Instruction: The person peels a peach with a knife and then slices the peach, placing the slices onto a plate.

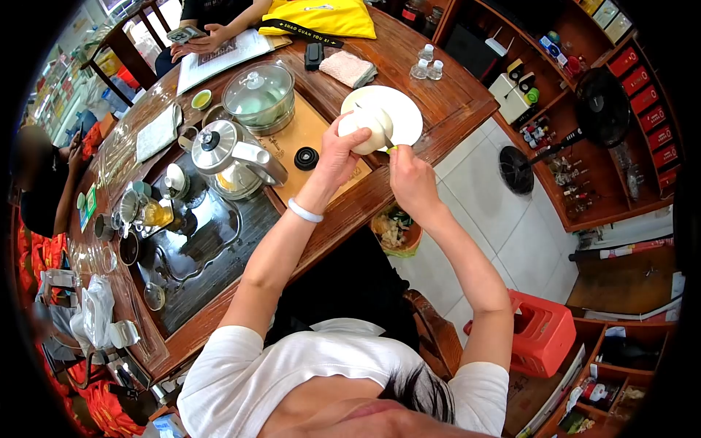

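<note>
My left hand (342,152) is wrapped round a pale, round peeled fruit (369,125), its exact kind unclear. In my right hand (411,175) is a small knife (392,149) with a yellow-green handle. The blade meets the right side of the fruit, though how deep it goes I cannot tell. Below and beyond the fruit, a white plate (407,113) rests near the table's edge. Left of my left hand lies a black round lid (307,158). A steel kettle (219,146) and a lidded glass pot (259,95) stand further left.
A dark tea tray (186,270) holds glass teaware. On the wooden table (456,98) are small bottles (426,66), a folded cloth (349,68) and a yellow bag (321,16). A waste bin (400,241) stands beneath the edge. Another person's hands (208,40) hold a phone.
</note>
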